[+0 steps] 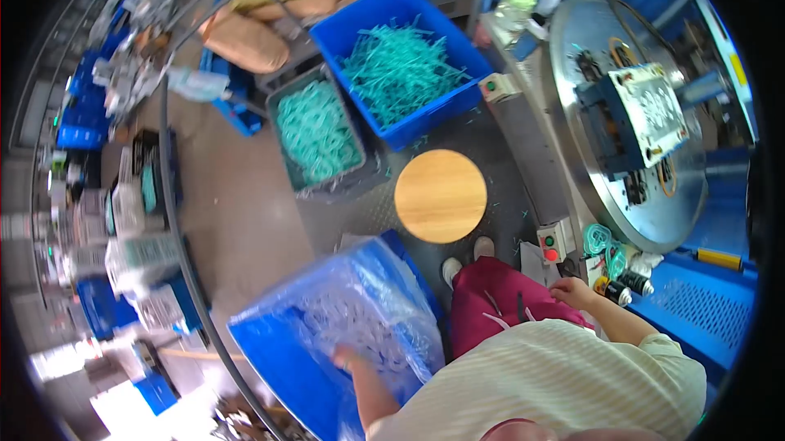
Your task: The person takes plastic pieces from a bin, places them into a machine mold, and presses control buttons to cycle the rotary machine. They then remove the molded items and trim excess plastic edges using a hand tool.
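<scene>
My left hand (347,357) reaches into a blue bin (278,359) with a clear plastic liner, among many small pale, translucent pieces (360,322). Its fingers are blurred, and whether they hold a piece cannot be made out. Beside the maroon apron (499,298) is my right hand (574,293), its fingers loosely bent and apart, with nothing visible in them. It is just below a control box with a green and a red button (551,254). A round wooden stool top (441,195) stands in front of my feet.
Ahead are a blue bin of thin green strips (401,73) and a grey crate of green rings (317,132). On the right, a round metal machine table (576,155) carries a mould (650,114). Green coils (601,240) and spray cans (634,281) lie nearby. A curved bar (184,253) crosses the left.
</scene>
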